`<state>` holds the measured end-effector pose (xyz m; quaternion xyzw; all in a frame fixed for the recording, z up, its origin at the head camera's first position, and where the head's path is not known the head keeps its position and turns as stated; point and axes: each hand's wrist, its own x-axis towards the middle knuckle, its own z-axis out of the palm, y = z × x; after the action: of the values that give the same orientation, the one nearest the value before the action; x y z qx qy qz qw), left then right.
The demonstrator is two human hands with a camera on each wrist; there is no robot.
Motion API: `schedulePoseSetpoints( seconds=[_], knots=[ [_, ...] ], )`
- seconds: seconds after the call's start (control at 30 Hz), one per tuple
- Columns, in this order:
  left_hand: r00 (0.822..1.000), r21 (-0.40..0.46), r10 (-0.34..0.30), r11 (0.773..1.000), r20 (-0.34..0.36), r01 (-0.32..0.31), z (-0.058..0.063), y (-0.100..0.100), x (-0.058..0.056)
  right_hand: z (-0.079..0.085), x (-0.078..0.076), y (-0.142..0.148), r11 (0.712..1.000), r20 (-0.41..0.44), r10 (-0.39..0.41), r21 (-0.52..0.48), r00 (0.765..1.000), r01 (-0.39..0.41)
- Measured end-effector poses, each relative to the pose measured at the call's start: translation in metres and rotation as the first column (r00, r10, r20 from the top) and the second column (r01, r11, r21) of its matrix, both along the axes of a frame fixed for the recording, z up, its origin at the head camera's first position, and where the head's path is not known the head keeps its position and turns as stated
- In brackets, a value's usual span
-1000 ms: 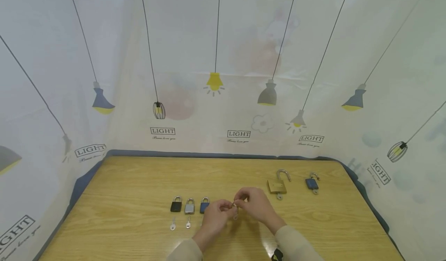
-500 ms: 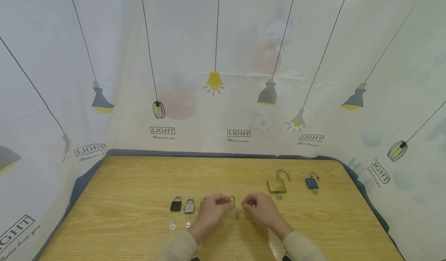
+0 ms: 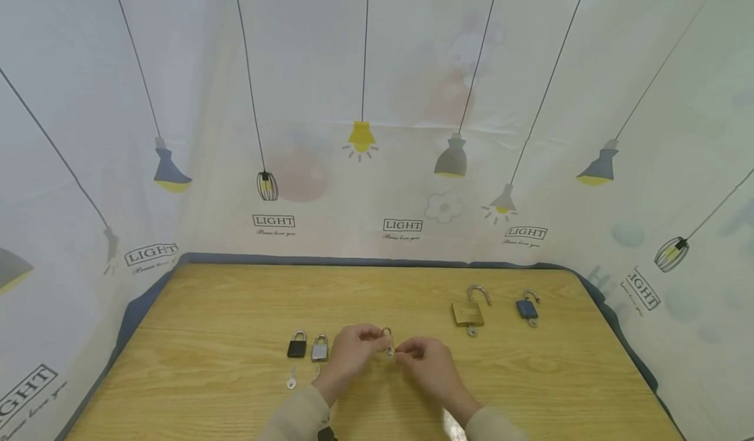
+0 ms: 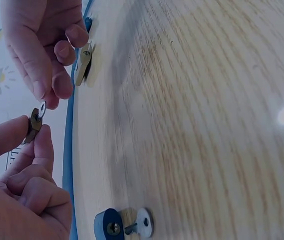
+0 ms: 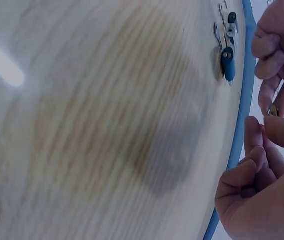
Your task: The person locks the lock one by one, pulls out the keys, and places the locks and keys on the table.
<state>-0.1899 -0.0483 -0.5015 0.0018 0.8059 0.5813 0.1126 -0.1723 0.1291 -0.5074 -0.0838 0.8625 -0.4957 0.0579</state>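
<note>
My left hand [image 3: 353, 354] holds a small brass padlock [image 4: 34, 125] between thumb and fingers, raised over the table, its shackle upward in the head view. A small silver key [image 4: 42, 109] stands in the padlock's underside. My right hand [image 3: 432, 368] comes in from the right, thumb and finger pinching at the key's head. In the right wrist view the brass padlock [image 5: 273, 110] is mostly hidden by fingers. Just left of my left hand lie a silver padlock [image 3: 320, 348] and a black padlock [image 3: 297, 345]. A blue padlock [image 4: 108, 226] and its key [image 4: 144, 223] show below it.
A large brass padlock [image 3: 468, 315] and a blue padlock [image 3: 527, 309], both with shackles open and keys inserted, lie at the back right of the wooden table [image 3: 235, 303]. A key [image 3: 291, 379] lies before the black padlock. A lamp-printed curtain [image 3: 330, 186] surrounds the table.
My right hand lets go of the small brass padlock's top, draws back right, then returns lower to its key. My left hand shifts slightly left with the padlock, covering the near blue padlock.
</note>
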Motion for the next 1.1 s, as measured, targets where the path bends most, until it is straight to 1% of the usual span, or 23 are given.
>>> schedulePoseSetpoints(
  seconds=[0.1,0.3,0.57,0.7,0.87,1.1],
  knots=[
    [1.000,0.009,-0.008,1.000,-0.002,0.008,0.001,0.000,0.000,0.000,0.003,-0.006,0.999,0.005,-0.039,-0.028,0.999,0.040],
    [1.000,0.023,-0.007,1.000,0.000,0.007,0.000,-0.001,-0.001,-0.002,0.004,-0.013,0.991,0.049,-0.112,-0.074,0.992,0.116],
    [1.000,-0.004,0.014,1.000,0.002,-0.014,-0.005,0.000,0.000,-0.007,0.007,-0.019,0.976,0.141,-0.192,-0.080,0.971,0.204],
    [1.000,-0.019,0.018,1.000,-0.003,-0.018,-0.006,0.001,0.001,-0.009,0.008,-0.021,0.972,0.166,-0.200,-0.090,0.966,0.217],
    [1.000,-0.022,0.025,0.999,-0.010,-0.025,-0.006,0.002,0.000,-0.009,0.009,-0.022,0.968,0.173,-0.204,-0.113,0.964,0.225],
    [1.000,-0.020,0.027,0.999,-0.013,-0.027,-0.007,0.002,0.000,-0.007,0.012,-0.024,0.963,0.188,-0.222,-0.109,0.957,0.245]
  ],
)
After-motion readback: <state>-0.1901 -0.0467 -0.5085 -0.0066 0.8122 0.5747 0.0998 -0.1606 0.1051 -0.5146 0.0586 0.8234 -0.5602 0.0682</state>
